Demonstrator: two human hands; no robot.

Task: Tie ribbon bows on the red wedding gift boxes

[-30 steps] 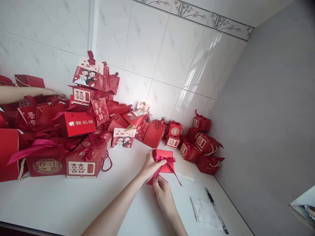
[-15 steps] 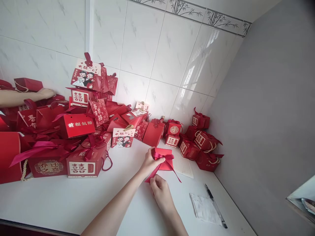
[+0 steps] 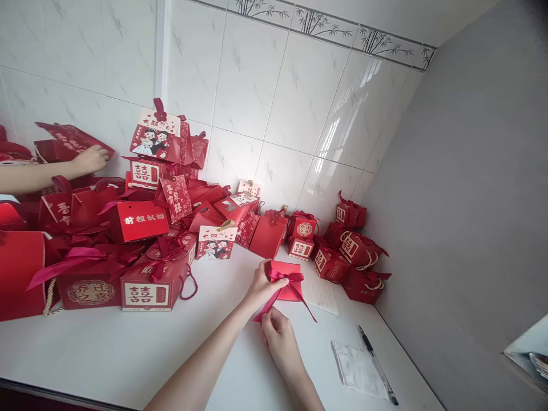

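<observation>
A small red gift box [image 3: 291, 293] with a dark pink ribbon bow [image 3: 290, 276] tied on it is in front of me. My left hand [image 3: 262, 286] grips the box from its left side, the thumb pressing on the bow. Lower down, my right hand [image 3: 279, 335] is closed in a pinch on a ribbon tail [image 3: 266, 308] that slants down from the bow. The other tail hangs loose to the right. Behind the box, a lined paper sheet [image 3: 322, 294] lies partly covered.
Red gift boxes [image 3: 148, 291] are heaped on the left; a smaller stack [image 3: 329, 264] stands by the grey wall. Another person's hand [image 3: 91, 160] holds a red folded piece [image 3: 71, 140] at far left. A pen [image 3: 377, 362] and clear packet [image 3: 357, 368] lie right on the white table [image 3: 107, 348].
The other person's hand has raised a red folded piece from the heap. My hands keep nearly the same hold on box and ribbon. The view has shifted slightly.
</observation>
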